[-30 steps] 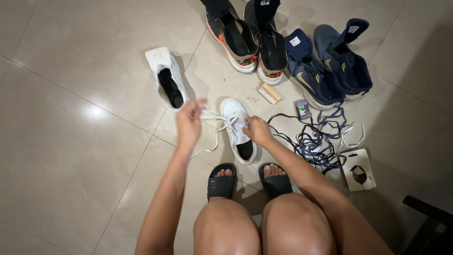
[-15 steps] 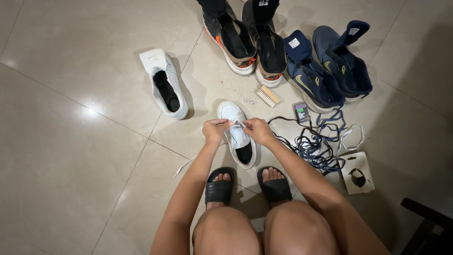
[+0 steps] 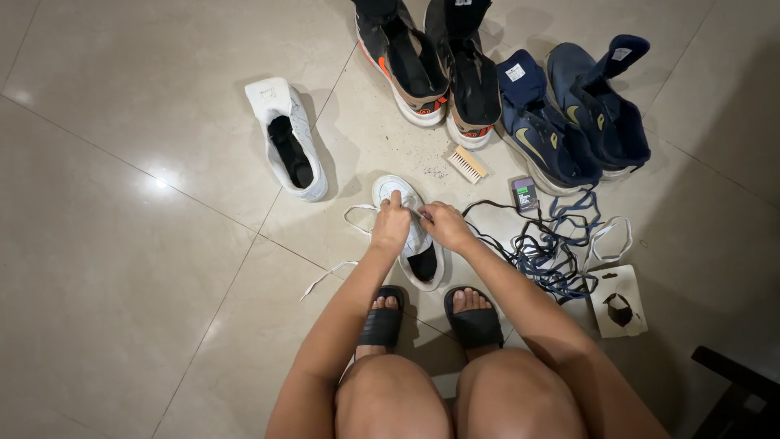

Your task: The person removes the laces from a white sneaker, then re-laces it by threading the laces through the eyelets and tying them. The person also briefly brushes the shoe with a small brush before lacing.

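Observation:
A white sneaker (image 3: 421,258) lies on the tiled floor just beyond my sandalled feet, toe pointing away from me. My left hand (image 3: 392,225) rests on top of it, fingers pressing on its front lacing area. My right hand (image 3: 444,224) grips the shoe's right side and pinches the white lace (image 3: 329,272) near the eyelets. The lace loops out to the left of the shoe and trails across the floor. The second white sneaker (image 3: 289,140) lies unlaced further away on the left.
A black-and-orange pair of high-tops (image 3: 435,61) and a navy pair (image 3: 573,114) stand at the top. A small brush (image 3: 466,164), a little box (image 3: 525,194), a tangle of dark and blue laces (image 3: 543,244) and a card packet (image 3: 619,301) lie to the right.
My left hand, earlier raised to the left pulling the lace taut, has come in onto the sneaker. The lace now lies slack on the floor. My right hand stayed at the eyelets.

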